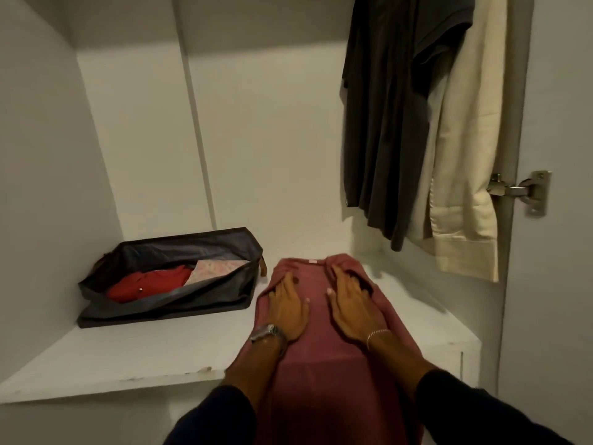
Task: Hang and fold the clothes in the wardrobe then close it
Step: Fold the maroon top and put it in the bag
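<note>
Both the left hand (288, 308) and right hand (353, 303) press flat, fingers straight, on the dusty-pink garment (316, 358) lying under them across the wardrobe shelf (128, 358). Smooth outward past the fingertips before folding, keeping edges aligned.

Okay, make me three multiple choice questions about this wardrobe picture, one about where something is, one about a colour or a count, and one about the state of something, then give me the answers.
1. Where does the dark storage bag lie?
A. on the shelf, left of the pink garment
B. hanging from the rail
C. on the floor

2. How many garments hang at the upper right?
A. one
B. two
C. four

3. What state is the storage bag in?
A. zipped shut
B. open, with clothes showing inside
C. folded flat

Answers:
1 A, it rests on the white shelf beside the pink garment, on which the left hand and right hand lie flat.
2 B, a dark grey garment and a cream garment hang there.
3 B, its flap gapes over a red garment.
</note>
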